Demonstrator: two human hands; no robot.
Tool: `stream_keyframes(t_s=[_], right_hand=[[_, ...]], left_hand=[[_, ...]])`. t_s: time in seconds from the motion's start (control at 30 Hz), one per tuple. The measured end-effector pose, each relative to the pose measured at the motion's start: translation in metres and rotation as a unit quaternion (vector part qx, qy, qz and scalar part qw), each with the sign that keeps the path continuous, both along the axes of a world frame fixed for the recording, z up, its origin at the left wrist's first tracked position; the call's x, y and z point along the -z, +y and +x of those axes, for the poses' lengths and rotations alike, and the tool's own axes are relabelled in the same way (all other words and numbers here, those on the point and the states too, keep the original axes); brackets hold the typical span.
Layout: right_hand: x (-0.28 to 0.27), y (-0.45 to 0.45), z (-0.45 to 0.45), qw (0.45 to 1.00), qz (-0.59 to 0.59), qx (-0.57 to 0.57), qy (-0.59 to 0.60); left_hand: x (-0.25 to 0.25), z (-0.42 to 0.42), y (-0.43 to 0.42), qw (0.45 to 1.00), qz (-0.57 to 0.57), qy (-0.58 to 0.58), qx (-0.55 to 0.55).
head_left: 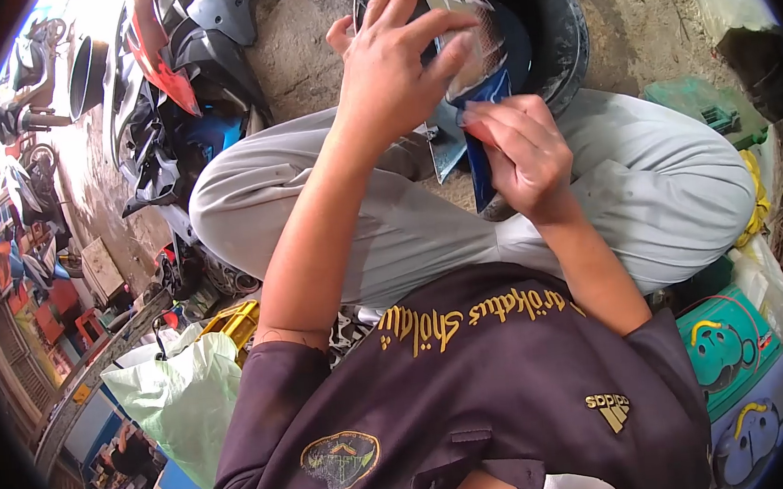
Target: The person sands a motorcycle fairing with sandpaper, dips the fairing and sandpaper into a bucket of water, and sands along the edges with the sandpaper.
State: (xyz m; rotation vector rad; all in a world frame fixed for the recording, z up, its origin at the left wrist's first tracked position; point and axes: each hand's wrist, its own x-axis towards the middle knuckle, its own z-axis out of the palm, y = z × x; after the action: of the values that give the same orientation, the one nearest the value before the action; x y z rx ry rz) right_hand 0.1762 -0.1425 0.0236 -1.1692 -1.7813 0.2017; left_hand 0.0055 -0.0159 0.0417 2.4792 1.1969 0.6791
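Observation:
My right hand (527, 153) is closed on a glossy blue plastic panel (481, 178), its fingers and thumb pinching the upper edge. Above the panel's top end, a shiny see-through surface with silvery reflections (469, 4) shows; I cannot tell whether it belongs to the same piece. Over that surface my left hand (404, 50) has its fingers bent and spread, the thumb close to it or touching it. A light blue pointed piece (447, 153) shows below my left hand, between my legs. Behind both hands stands a round black tub (569, 42).
Red, black and grey motorcycle body panels (161, 56) lie piled at left. A pale green plastic bag (177, 385) and a yellow crate (235, 328) are near my left elbow. Teal and purple-grey cases (726, 342) stand at my right. Parked motorcycles line the far left.

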Motion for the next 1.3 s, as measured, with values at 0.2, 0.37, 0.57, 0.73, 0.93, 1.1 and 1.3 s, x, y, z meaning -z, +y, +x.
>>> stream_keyframes(t_s=[0.2,0.37,0.57,0.73,0.93,1.1,1.3], right_hand=[[-0.004,-0.001,-0.002,1.000,-0.009,-0.009,0.014],[-0.013,0.002,-0.006,1.000,0.012,-0.007,0.018],[-0.007,0.000,-0.002,1.000,-0.002,-0.003,0.018],[-0.004,-0.002,0.000,1.000,-0.024,-0.006,0.017],[-0.005,-0.003,-0.003,1.000,-0.009,-0.007,0.026],[-0.008,0.001,-0.002,0.999,-0.005,-0.004,0.034],[-0.004,0.001,0.001,0.999,-0.017,-0.005,0.030]], left_hand=[[-0.015,0.004,-0.006,0.999,-0.031,0.018,-0.001],[-0.010,0.004,-0.004,1.000,-0.016,0.013,-0.003],[-0.013,0.005,-0.006,1.000,-0.013,0.012,0.006],[-0.012,0.003,-0.003,1.000,-0.015,0.015,0.004],[-0.012,0.004,-0.006,0.999,-0.017,0.031,-0.002],[-0.011,0.004,-0.006,1.000,-0.016,0.021,-0.001],[-0.012,0.003,-0.003,1.000,-0.010,0.029,-0.001]])
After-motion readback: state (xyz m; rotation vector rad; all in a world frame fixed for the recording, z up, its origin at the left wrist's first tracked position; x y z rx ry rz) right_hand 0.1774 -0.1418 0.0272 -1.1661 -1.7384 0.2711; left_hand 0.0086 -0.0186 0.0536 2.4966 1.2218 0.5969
